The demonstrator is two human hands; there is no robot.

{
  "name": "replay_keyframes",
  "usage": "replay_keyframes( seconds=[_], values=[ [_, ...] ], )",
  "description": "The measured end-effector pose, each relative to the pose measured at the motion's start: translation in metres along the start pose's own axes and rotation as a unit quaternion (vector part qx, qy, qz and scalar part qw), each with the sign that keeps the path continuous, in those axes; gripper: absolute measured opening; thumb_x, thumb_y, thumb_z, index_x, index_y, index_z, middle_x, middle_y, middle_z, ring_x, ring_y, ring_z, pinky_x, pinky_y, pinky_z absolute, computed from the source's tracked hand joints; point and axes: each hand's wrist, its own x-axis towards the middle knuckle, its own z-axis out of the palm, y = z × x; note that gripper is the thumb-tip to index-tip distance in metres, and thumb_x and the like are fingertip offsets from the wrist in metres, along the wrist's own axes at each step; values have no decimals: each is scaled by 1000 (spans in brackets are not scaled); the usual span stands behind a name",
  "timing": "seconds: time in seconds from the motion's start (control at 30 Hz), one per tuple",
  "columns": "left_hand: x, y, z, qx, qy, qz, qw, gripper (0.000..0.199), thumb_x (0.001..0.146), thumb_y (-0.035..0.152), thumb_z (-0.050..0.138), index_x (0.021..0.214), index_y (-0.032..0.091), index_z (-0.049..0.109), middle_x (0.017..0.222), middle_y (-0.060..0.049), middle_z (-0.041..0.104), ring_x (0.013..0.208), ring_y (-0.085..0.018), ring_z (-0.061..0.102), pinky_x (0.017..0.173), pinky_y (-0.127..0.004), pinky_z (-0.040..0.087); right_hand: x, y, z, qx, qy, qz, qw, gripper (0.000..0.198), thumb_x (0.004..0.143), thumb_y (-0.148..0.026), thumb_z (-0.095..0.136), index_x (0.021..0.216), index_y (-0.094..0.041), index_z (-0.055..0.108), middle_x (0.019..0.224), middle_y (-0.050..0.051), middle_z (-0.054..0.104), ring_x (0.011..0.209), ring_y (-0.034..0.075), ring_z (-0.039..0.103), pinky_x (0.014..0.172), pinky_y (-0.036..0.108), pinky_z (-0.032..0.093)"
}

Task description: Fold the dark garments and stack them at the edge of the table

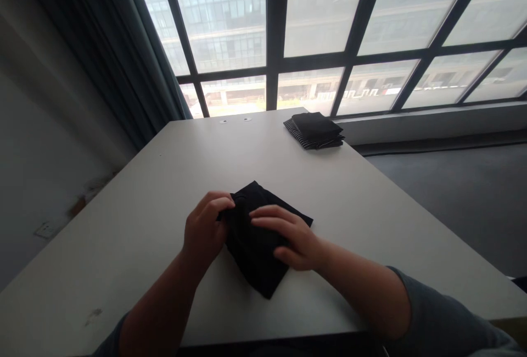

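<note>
At the far left, a socket (45, 230) sits low on the pale wall (24, 187), and a dark curtain (102, 33) hangs down to the back corner of the white table (349, 197). A grey smudge (94, 317) marks the tabletop near its left front. At the back edge lie two small round discs (247, 119), and behind them rises a big window (313, 11) with dark bars, a building showing hazily through it. Near the right back edge, well apart from the hands, sits a pile of dark folded clothes (315, 130), striped along its left side. Bare grey floor (436, 197) stretches beyond the table's right edge.

The left hand (206, 228) grips the left edge of a black cloth (257, 258), thumb against curled fingers. The cloth lies on the near middle of the table, folded into a compact, uneven four-cornered shape, one corner pointing towards the person, its surface dull, plain and slightly rumpled. The right hand (296, 239) rests over its right part, fingers extended and loosely parted, unclenched. Both hands hide some of the cloth.
</note>
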Motion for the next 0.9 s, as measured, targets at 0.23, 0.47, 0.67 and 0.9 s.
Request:
replay_keyframes(
  seconds=[0.23, 0.47, 0.67, 0.9],
  values=[
    [2, 25, 7, -44, -105, 32, 993, 18, 96, 13, 49, 96, 23, 64, 99, -4, 78, 86, -15, 74, 74, -25, 57, -5, 4, 0, -29, 126, 102, 986, 27, 102, -26, 63, 129, -26, 64, 120, 9, 70, 111, 21, 70, 96, 37, 59],
    [5, 33, -3, 35, -77, 66, 994, 21, 97, 10, 53, 99, 23, 70, 90, -2, 77, 78, -13, 72, 69, -22, 56, -8, 6, -13, -69, 182, 141, 971, 5, 101, -24, 63, 100, -24, 68, 95, 4, 73, 86, 17, 70, 78, 31, 58],
    [4, 37, -7, 69, -83, 31, 994, 16, 93, 14, 52, 98, 23, 65, 97, -4, 78, 87, -18, 74, 75, -29, 59, -11, 14, -19, -89, 176, 171, 965, 11, 102, -31, 62, 97, -23, 66, 93, 4, 73, 84, 17, 70, 77, 31, 56],
    [7, 46, 0, 36, -219, -107, 969, 34, 85, 15, 51, 113, 23, 68, 96, -3, 78, 82, -21, 74, 75, -31, 57, -17, 17, -13, -24, 165, 179, 970, 9, 102, -29, 59, 105, -22, 64, 98, 4, 72, 87, 17, 68, 80, 32, 56]
  ],
)
